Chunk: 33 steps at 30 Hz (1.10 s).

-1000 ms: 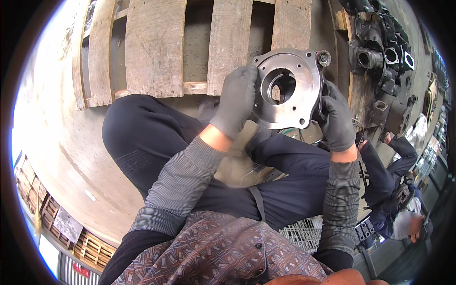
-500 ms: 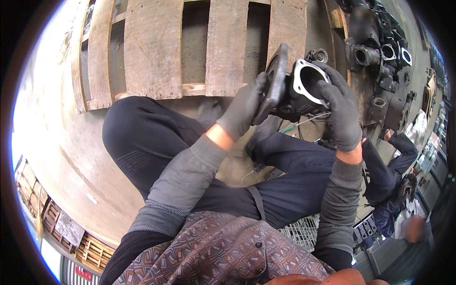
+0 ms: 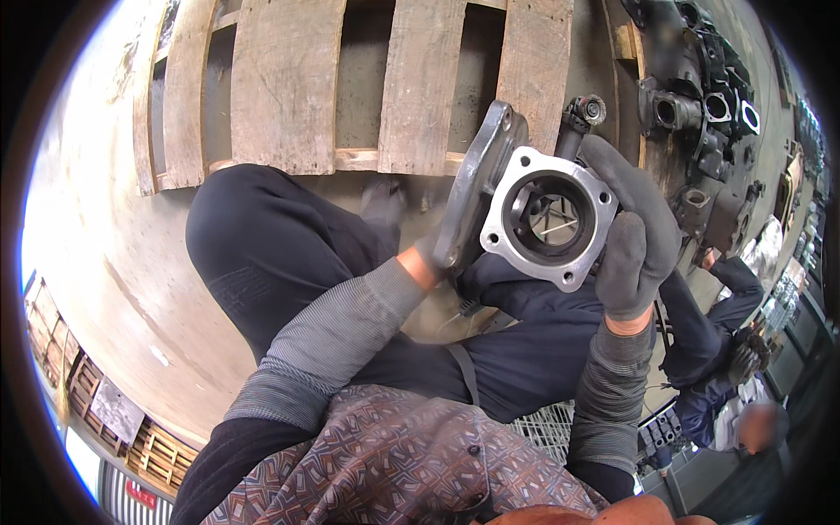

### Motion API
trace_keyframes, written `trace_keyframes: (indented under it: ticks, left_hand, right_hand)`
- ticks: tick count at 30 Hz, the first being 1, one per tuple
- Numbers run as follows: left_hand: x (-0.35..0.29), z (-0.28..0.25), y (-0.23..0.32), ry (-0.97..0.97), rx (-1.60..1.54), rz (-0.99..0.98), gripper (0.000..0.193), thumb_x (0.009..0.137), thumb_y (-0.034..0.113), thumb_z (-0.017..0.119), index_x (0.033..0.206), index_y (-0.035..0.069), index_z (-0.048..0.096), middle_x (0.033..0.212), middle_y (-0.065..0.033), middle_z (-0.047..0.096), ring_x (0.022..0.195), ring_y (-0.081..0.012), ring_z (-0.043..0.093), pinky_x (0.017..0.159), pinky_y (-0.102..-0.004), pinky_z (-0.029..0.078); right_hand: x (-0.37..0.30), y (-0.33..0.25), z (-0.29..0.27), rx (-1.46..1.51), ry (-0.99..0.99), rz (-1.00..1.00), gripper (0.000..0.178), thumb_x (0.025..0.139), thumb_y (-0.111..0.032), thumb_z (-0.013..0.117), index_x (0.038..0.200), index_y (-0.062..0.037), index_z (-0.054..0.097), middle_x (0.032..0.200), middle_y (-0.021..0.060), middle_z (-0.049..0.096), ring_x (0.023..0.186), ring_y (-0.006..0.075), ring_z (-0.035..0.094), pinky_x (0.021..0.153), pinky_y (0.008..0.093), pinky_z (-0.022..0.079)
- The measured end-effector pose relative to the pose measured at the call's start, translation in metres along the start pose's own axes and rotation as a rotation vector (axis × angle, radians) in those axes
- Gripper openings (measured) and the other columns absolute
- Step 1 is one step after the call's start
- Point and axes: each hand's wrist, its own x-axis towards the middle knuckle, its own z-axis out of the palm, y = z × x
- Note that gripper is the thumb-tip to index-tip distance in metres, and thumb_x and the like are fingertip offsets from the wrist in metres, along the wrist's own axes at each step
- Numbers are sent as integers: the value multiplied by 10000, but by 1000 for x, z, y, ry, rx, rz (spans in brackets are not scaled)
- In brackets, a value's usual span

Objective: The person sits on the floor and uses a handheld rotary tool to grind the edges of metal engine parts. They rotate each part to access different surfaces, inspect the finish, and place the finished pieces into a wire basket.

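I hold up a dark cast-metal flanged housing point(image 3: 506, 184) with both hands. Its bright machined square end, with a bolt hole at each corner, faces me around a round bore. A wide flat flange stands along its left side. My left hand point(image 3: 428, 248), in a grey glove, is at the lower part of that flange, its fingers hidden behind the casting. Along the right side of the housing, my right hand point(image 3: 643, 236), gloved too, is closed against the casting, thumb near the square face. A short stub with a round fitting point(image 3: 591, 109) stands just above the right fingers.
A wooden pallet point(image 3: 284, 87) lies on the floor ahead. At the right, several similar dark castings point(image 3: 678, 109) sit crowded together. Another person point(image 3: 713, 367) is low at the far right. My bent legs point(image 3: 280, 236) are below the housing.
The housing has turned so that its square face and bore now point toward me. My left hand has slid lower behind the flange, and my right fingers have shifted to the casting's outer side.
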Motion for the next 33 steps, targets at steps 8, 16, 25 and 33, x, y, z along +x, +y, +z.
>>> trace_keyframes:
  ticks: [8,16,25,33]
  left_hand:
    - [-7,-27,-24,-7,-52,-15,650,1106,418,466,1597,22,312,1522,-170,474,1373,-244,531,1147,-367,482]
    - [1,-10,0,7,-206,-83,708,1106,490,412,1613,19,262,1552,-167,437,1392,-232,515,1152,-350,481]
    - [5,-6,11,24,-115,-29,834,1066,601,424,1629,24,214,1619,-171,355,1433,-243,472,1180,-368,455]
    - [2,-5,16,83,-98,-14,825,1064,614,421,1620,32,242,1555,-160,444,1376,-232,532,1140,-369,497]
  right_hand:
    - [-4,1,3,-8,14,47,422,999,-235,540,1209,90,710,1003,157,752,707,207,596,664,343,475]
    - [1,6,10,16,13,70,415,1000,-225,535,1208,91,706,1045,171,756,737,216,618,685,345,492]
    - [9,7,14,-16,-34,53,421,1010,-250,540,1195,89,708,1073,178,758,751,233,628,698,354,498]
    - [12,8,18,0,-49,42,424,1009,-260,549,1197,85,710,1089,179,757,794,243,643,733,357,503]
